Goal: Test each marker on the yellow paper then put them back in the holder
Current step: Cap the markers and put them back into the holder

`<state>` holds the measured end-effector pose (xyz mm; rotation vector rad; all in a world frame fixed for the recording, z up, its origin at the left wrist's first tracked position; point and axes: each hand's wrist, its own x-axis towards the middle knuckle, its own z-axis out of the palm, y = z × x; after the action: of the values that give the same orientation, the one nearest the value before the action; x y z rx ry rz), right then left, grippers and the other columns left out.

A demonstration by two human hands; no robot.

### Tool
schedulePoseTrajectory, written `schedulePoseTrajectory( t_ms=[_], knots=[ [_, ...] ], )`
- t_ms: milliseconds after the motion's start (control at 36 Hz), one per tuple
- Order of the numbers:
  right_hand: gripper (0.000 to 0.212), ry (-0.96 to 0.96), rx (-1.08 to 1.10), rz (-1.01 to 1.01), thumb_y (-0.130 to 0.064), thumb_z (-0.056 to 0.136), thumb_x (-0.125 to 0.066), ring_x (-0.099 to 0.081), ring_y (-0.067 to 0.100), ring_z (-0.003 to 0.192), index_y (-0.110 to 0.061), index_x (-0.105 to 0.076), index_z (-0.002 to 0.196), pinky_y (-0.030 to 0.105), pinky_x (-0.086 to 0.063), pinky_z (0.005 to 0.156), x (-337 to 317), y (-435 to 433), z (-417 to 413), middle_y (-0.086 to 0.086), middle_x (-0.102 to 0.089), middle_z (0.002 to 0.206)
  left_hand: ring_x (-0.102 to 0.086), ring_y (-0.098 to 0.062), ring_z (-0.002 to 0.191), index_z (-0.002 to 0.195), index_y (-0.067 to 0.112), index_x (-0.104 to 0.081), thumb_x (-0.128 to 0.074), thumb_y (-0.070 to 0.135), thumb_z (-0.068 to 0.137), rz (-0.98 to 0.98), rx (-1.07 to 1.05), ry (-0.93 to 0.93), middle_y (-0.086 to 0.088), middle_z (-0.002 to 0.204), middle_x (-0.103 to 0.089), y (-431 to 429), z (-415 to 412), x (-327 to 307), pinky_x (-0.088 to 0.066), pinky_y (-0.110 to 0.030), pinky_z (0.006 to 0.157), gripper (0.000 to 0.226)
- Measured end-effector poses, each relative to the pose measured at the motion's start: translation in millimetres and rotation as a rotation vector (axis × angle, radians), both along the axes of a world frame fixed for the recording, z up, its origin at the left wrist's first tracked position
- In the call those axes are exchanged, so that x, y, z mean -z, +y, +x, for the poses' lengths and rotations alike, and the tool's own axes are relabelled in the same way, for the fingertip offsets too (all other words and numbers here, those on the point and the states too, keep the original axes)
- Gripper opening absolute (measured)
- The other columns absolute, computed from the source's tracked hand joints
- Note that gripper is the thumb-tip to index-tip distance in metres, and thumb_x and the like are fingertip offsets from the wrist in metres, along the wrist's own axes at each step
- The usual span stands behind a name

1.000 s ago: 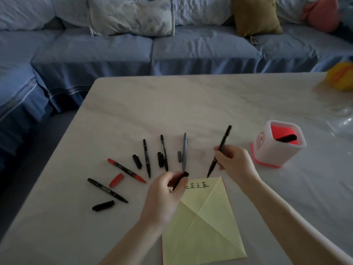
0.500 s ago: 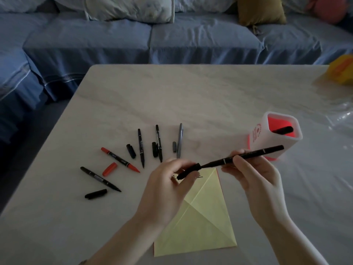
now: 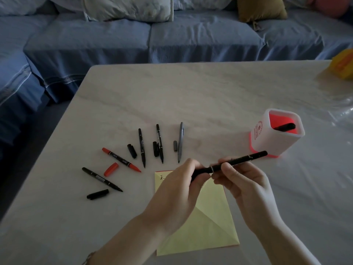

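Both hands hold one black marker [image 3: 238, 161] level above the yellow paper [image 3: 206, 224]. My left hand [image 3: 177, 190] grips its capped left end; my right hand [image 3: 246, 184] pinches the barrel near the middle. The paper lies on the table under my hands, with a written character showing at its top left corner. The white holder [image 3: 261, 138] with a red inside stands to the right and has one black marker [image 3: 284, 127] in it. Several uncapped markers lie fanned out to the left: a red one [image 3: 121, 162], a grey one [image 3: 180, 144] and black ones [image 3: 141, 147].
Loose caps lie beside the markers, among them a red cap [image 3: 110, 169] and a black cap [image 3: 97, 194]. The pale marble table [image 3: 191, 92] reaches back to a blue sofa [image 3: 133, 39] with cushions. A yellow object [image 3: 343, 64] and clear plastic [image 3: 342, 109] sit at the far right.
The cap in my left hand has gone onto the marker's tip. The marker turned from upright over the paper to level, and both hands came together on it.
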<state>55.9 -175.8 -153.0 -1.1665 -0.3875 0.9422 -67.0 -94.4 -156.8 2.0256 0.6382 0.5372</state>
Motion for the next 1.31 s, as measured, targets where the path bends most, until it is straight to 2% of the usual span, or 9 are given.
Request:
schedulePoseTrajectory(
  t_ms=[167,333,583,722,861,972,1083,1167,1306],
  knots=[
    [0.037,-0.053,-0.020,0.097,-0.042,0.050,-0.082,-0.062,0.013,0.057,-0.013,-0.073,0.071,0.019,-0.051,0.057,3,-2,-2,0.006,-0.068,0.063,-0.035,-0.005,0.044,0.081,0.019,-0.050,-0.043,0.041,0.086,-0.095,0.034,-0.064,0.008,0.054,-0.046,-3,7,-8,-0.027,-0.016,0.045,0.024],
    [0.043,-0.085,-0.076,0.139,-0.048,0.051,-0.082,-0.056,0.011,0.056,-0.013,-0.070,0.072,0.019,-0.048,0.056,7,-4,0,0.006,-0.065,0.063,-0.033,-0.007,0.047,0.073,0.014,-0.047,-0.051,0.032,0.083,-0.454,0.038,-0.038,0.010,0.050,-0.044,-5,9,-12,-0.030,-0.023,0.048,0.021],
    [0.008,0.021,0.092,0.018,-0.013,0.070,-0.058,-0.050,0.012,0.051,-0.007,-0.065,0.070,0.016,-0.046,0.052,11,-3,0,0.002,-0.056,0.053,-0.042,-0.006,0.059,0.082,0.016,-0.041,-0.037,0.035,0.095,0.305,0.106,0.067,0.016,0.061,-0.037,-2,22,1,-0.031,-0.019,0.051,0.023],
    [0.013,-0.142,0.164,-0.149,-0.007,0.087,-0.056,-0.054,0.015,0.063,-0.011,-0.064,0.076,0.026,-0.046,0.067,12,0,9,0.002,-0.060,0.062,-0.047,-0.012,0.062,0.082,0.014,-0.042,-0.035,0.045,0.095,0.259,0.055,0.073,0.003,0.069,-0.052,0,38,12,-0.036,-0.028,0.054,0.034],
    [0.011,-0.130,0.085,-0.218,-0.004,0.091,-0.049,-0.063,0.020,0.091,-0.010,-0.058,0.092,0.033,-0.049,0.085,5,3,24,0.011,-0.066,0.093,-0.048,-0.004,0.059,0.091,0.020,-0.048,-0.045,0.040,0.093,0.091,-0.016,0.115,0.010,0.070,-0.052,2,62,11,-0.031,-0.017,0.049,0.020],
    [0.017,-0.371,0.188,-0.274,0.000,0.093,-0.042,-0.065,0.011,0.074,-0.010,-0.053,0.083,0.026,-0.053,0.073,-13,-2,66,0.004,-0.062,0.080,-0.051,-0.004,0.077,0.115,0.024,-0.042,-0.040,0.045,0.093,0.096,0.023,0.213,0.010,0.094,-0.051,6,72,12,-0.038,-0.020,0.064,0.030],
    [0.016,-0.992,0.194,-0.547,-0.015,0.094,-0.045,-0.057,0.007,0.054,-0.024,-0.057,0.098,0.011,-0.041,0.046,-45,-18,114,-0.001,-0.059,0.067,-0.051,-0.006,0.080,0.112,0.021,-0.047,-0.042,0.032,0.094,0.212,0.012,0.291,0.009,0.092,-0.050,13,68,18,-0.045,-0.024,0.076,0.022],
    [0.025,-1.276,0.248,-0.733,-0.019,0.092,-0.046,-0.052,0.021,0.063,-0.021,-0.068,0.103,0.027,-0.035,0.050,-64,-26,143,0.014,-0.060,0.082,-0.052,-0.003,0.075,0.105,0.020,-0.054,-0.046,0.028,0.093,0.181,-0.021,0.324,0.011,0.085,-0.052,20,60,25,-0.045,-0.020,0.071,0.016],
    [0.023,-1.262,0.039,-1.065,-0.008,0.082,-0.047,-0.052,0.030,0.067,-0.003,-0.068,0.088,0.025,-0.034,0.047,-60,-3,169,0.019,-0.057,0.085,-0.051,-0.002,0.075,0.102,0.021,-0.054,-0.045,0.026,0.095,0.158,-0.032,0.350,0.011,0.086,-0.054,24,43,28,-0.038,-0.011,0.061,0.012]
  ],
)
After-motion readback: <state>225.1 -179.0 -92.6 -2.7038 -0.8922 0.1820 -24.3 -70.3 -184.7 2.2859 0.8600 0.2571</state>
